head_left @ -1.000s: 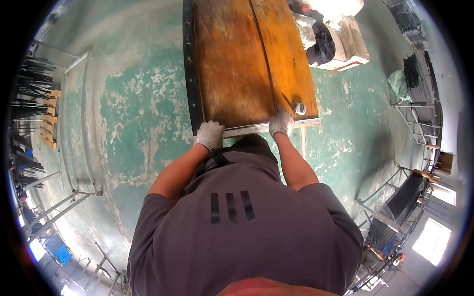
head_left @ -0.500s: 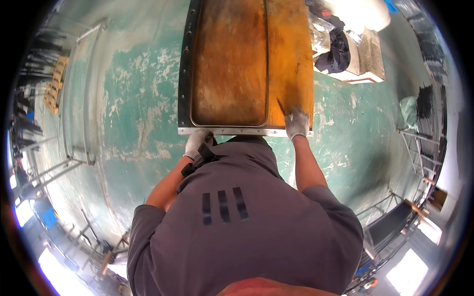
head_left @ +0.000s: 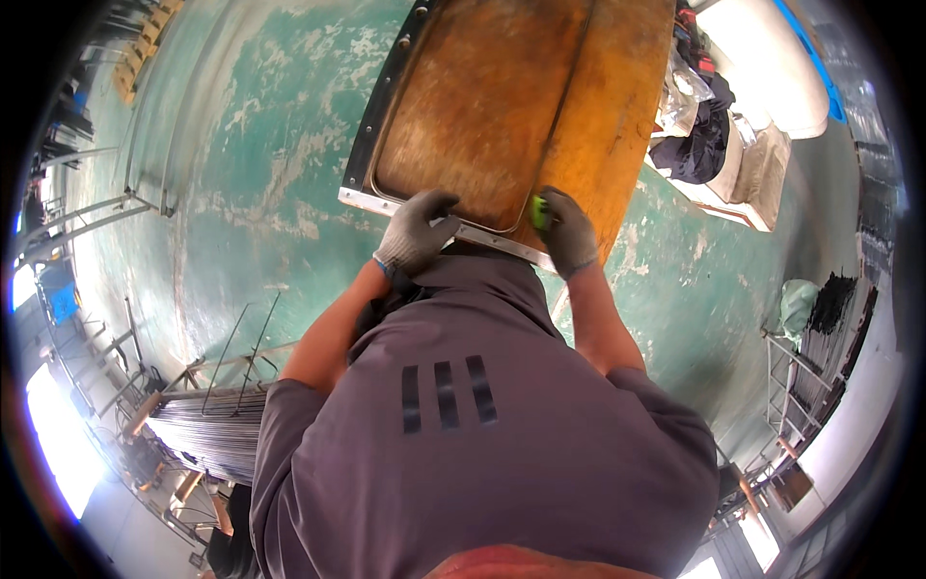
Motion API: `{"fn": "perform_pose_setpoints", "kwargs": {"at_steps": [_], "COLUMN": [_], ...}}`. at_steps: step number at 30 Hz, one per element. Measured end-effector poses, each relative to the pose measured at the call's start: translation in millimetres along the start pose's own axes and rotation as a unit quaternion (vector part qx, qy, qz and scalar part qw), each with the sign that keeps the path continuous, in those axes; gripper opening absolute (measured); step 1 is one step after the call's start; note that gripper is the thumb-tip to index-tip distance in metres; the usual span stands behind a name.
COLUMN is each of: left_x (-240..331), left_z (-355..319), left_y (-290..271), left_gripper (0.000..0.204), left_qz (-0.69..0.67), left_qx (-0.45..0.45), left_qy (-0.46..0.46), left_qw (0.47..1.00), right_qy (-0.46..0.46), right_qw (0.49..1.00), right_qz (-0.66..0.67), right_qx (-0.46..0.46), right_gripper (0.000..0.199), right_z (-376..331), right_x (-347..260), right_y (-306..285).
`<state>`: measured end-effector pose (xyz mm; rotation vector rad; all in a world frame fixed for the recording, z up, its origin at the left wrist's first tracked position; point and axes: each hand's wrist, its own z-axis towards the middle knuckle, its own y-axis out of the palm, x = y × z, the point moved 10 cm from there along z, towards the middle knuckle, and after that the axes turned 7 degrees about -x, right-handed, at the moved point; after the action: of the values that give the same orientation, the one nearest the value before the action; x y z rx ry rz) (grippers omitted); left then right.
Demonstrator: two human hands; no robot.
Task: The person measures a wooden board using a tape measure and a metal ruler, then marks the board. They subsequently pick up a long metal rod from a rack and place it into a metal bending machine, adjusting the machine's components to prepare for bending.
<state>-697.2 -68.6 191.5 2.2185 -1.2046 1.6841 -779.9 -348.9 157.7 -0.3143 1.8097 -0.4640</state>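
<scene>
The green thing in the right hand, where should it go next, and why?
Maybe bring the green thing gently against the thin rod frame. The right hand already has it close to the frame's near right corner, and the frame lies flat on the wooden board, so only a tiny move seems needed.

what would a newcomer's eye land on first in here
Probably the big orange-brown wooden board, at top centre over a patchy green floor. Next, the small bright green object in the gloved right hand, by the board's near edge. Then the grey shirt filling the lower middle.
</scene>
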Motion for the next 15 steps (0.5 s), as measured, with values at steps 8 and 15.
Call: {"fn": "perform_pose_setpoints", "kwargs": {"at_steps": [8,15], "left_x": [24.5,17.0], "left_z": [-0.6,-15.8], "left_y": [-27.2,-48.0], "left_gripper": [0.044,0.058], "left_qz": [-0.024,-0.022], "left_qx": [0.022,0.040], "left_qy": [0.059,0.047], "left_qw": [0.998,0.998], "right_qy": [0.214,0.183], "right_qw": [0.814,0.814], "right_qz": [0.504,0.509], "right_qx": [-0.195,-0.214], "right_gripper": [0.045,0.062], "right_z": [28.4,34.3], "right_x": [-89.3,-118.3], "right_y": [139.2,168.2]}}
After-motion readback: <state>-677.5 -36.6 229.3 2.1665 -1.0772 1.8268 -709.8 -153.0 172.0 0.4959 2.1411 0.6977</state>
